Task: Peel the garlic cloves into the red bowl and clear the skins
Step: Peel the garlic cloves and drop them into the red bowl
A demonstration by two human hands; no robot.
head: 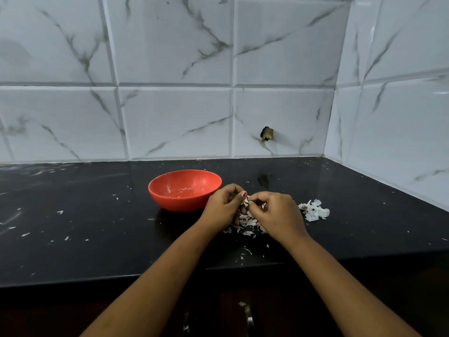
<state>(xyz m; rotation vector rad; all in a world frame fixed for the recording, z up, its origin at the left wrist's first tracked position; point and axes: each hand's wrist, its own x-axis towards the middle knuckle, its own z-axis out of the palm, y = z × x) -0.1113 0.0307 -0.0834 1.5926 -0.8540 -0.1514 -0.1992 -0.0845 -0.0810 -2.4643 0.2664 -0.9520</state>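
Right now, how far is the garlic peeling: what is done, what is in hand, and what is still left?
Done: some peeling, judging by the skin pile under the hands and a second pile to the right. In hand: left hand and right hand pinch a clove between them. Left: the red bowl shows only pale specks, and skins litter the counter.

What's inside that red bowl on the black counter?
Inside the round red plastic bowl only pale smears and a few tiny flecks show on the far wall and floor; no whole clove is visible. The near rim hides the closest part of the floor.
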